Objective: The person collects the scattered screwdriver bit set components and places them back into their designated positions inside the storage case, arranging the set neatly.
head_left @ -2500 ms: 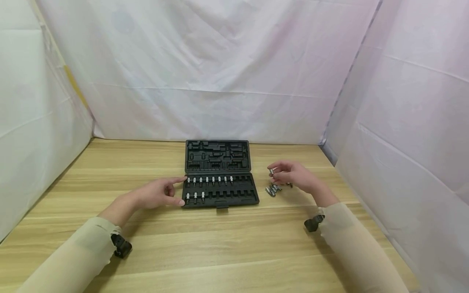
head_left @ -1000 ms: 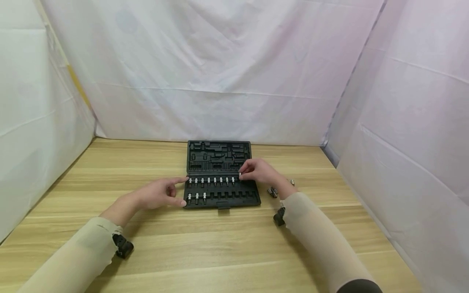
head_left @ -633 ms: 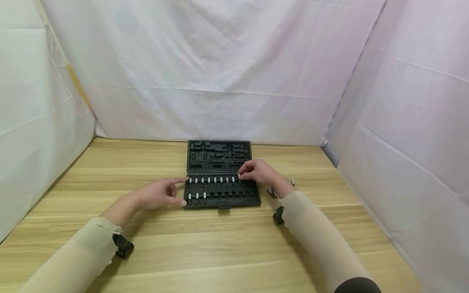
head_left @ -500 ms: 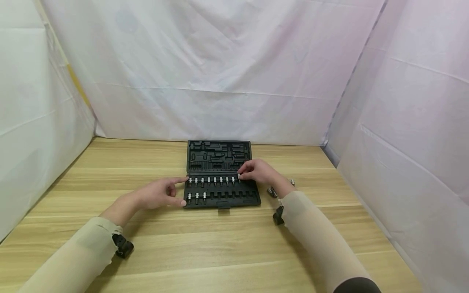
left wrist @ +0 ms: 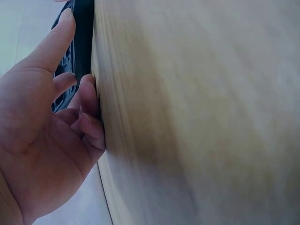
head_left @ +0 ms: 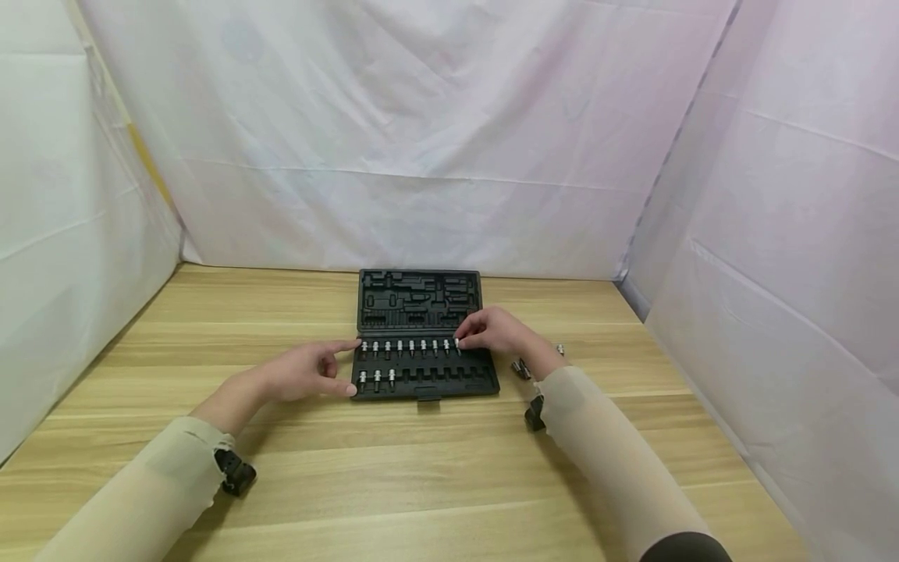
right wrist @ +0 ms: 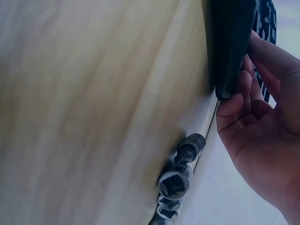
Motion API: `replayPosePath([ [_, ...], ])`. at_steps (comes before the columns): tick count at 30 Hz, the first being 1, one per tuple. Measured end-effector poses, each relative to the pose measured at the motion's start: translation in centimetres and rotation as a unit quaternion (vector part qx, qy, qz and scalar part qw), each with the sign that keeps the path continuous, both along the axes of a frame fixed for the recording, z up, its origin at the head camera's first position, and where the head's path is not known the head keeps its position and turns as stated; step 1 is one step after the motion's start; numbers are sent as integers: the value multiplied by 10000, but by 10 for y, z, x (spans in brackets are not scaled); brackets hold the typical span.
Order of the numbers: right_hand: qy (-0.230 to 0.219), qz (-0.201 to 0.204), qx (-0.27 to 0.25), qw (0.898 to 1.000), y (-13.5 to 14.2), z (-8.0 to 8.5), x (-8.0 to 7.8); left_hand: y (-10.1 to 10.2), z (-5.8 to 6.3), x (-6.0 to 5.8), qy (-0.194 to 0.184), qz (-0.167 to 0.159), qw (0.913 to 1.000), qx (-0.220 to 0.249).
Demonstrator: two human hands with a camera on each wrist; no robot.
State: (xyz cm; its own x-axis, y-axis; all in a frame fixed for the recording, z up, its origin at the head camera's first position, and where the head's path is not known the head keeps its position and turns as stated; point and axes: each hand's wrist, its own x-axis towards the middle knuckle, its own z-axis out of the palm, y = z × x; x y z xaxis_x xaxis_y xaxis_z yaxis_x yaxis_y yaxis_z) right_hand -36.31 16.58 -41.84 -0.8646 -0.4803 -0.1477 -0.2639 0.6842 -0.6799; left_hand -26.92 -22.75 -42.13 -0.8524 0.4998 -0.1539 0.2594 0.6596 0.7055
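Note:
A black plastic socket case (head_left: 425, 388) lies unfolded on the table, its moulded lid (head_left: 420, 300) away from me. Silver bit sockets (head_left: 411, 348) stand in a back row, and three more (head_left: 377, 380) fill the left of the front row. My right hand (head_left: 495, 331) pinches a bit socket (head_left: 458, 344) at the right end of the back row; its lower part sits at a slot. My left hand (head_left: 298, 373) touches the case's left edge with extended index finger and thumb; in the left wrist view its other fingers bend loosely beside the case.
Loose bit sockets (head_left: 522, 368) lie right of the case, partly hidden by my right forearm; the right wrist view shows several, one with its square hole (right wrist: 174, 184) facing the camera. White cloth (head_left: 414, 140) hangs behind and beside the wooden table (head_left: 393, 484).
My right hand has carried a bit socket from the loose pile leftward to the case's back row, then shifted slightly and lowered it there. The left hand stays at the case's left edge.

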Motion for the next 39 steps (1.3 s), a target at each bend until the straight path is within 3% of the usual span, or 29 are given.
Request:
replayPosePath([
  [7,-53,54,-195,9998,1,-1,0,0,0,0,-48,6,10000,39],
  [31,95,225,36,9997,0,0,1,0,2,2,-61,30,10000,53],
  [39,174,-20,-25,9998,5,2,4,0,1,2,-44,19,10000,68],
])
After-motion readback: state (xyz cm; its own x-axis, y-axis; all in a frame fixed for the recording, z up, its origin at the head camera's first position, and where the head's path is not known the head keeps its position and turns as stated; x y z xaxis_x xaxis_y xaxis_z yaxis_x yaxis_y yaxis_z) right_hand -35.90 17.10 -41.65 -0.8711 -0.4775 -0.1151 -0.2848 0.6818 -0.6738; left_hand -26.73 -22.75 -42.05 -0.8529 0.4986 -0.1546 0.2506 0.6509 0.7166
